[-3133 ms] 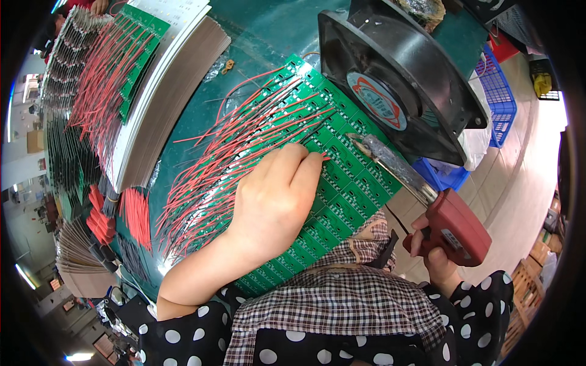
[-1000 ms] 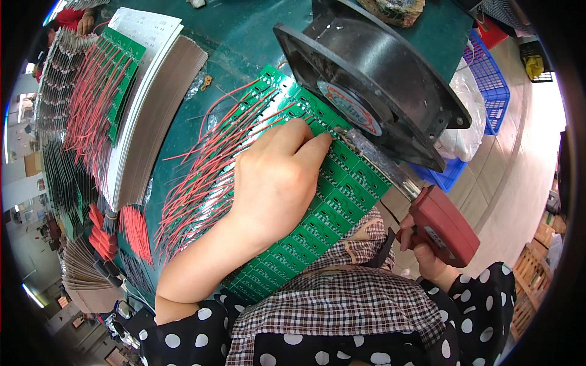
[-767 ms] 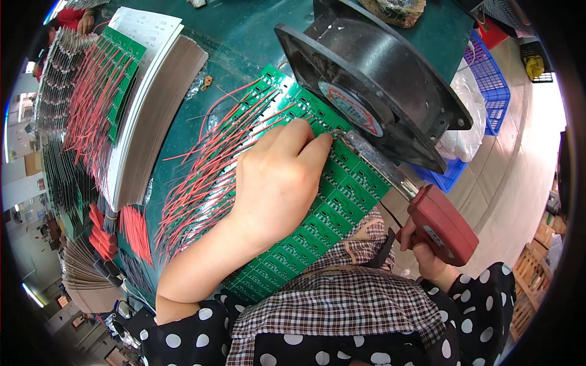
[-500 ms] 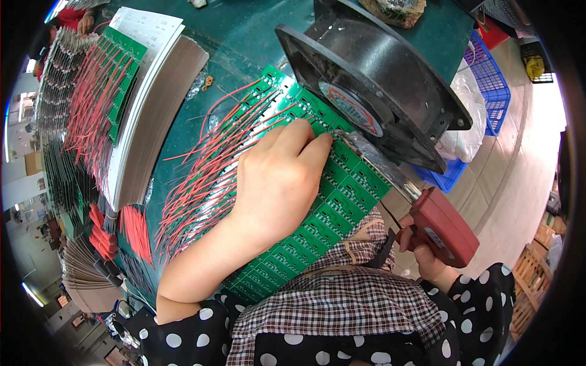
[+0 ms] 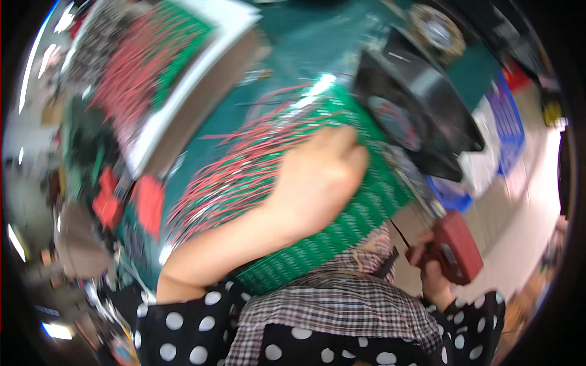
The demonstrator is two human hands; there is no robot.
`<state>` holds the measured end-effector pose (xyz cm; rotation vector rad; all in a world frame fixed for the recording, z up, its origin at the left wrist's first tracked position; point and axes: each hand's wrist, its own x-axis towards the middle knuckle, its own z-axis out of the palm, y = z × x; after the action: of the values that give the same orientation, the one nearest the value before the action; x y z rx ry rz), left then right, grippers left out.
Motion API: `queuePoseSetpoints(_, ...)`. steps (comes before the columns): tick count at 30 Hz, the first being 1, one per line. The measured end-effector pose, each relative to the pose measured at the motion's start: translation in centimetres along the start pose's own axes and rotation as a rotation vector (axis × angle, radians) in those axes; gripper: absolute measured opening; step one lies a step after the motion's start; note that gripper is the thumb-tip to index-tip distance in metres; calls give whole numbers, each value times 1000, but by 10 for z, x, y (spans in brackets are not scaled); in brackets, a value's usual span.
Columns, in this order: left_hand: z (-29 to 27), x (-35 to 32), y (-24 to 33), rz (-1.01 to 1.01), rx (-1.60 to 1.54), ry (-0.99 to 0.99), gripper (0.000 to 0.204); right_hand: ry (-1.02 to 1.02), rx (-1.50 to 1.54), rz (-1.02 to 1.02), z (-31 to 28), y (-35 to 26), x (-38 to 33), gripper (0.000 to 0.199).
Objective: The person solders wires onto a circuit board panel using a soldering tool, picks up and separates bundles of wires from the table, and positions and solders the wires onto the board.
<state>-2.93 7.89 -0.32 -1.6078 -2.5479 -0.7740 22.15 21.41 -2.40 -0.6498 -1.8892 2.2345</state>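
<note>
At far left, a blurred bundle of bright red wires (image 5: 107, 200) lies beside a second, straighter sheaf of red wires (image 5: 149, 204). Above them stands a thick stack of flat sheets with a white top and a brownish side (image 5: 198, 100), with a small green circuit board (image 5: 194, 39) trailing red wires on its upper part. Next comes the dark teal surface (image 5: 293, 33).

Over the middle of that surface, a large green rectangular circuit panel (image 5: 375, 204) lies at a slant, its lower corner close to the checked brown-and-white cloth apron (image 5: 342, 299). Long thin red wires (image 5: 235, 161) fan leftward from it. The left grip (image 5: 326, 174) is curled over the panel, fingers bent downward; whether it pinches a wire cannot be told.

Just beyond the panel's upper right edge stands a black square-framed fan (image 5: 427, 85). The right grip (image 5: 434, 274) is wrapped around a dark red gun-shaped tool with a metal barrel (image 5: 461, 250), which points up and left toward the panel; its tip is blurred. At far right is a blue plastic lattice basket (image 5: 511, 131).
</note>
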Motion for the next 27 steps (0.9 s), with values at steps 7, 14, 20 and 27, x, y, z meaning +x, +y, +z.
queuePoseSetpoints(7,-66,-97,-6,-139,123,96,14,119,-66,-111,38,7,-22,61)
queuePoseSetpoints(14,-129,-219,-47,-631,89,399,12,196,-122,-322,46,9,-35,43)
queuePoseSetpoints(20,-180,-298,-100,-1041,-932,789,17,136,-118,-408,72,-2,-43,39)
queuePoseSetpoints(27,-191,-314,-125,-969,-726,726,15,130,-131,-440,89,-13,-57,39)
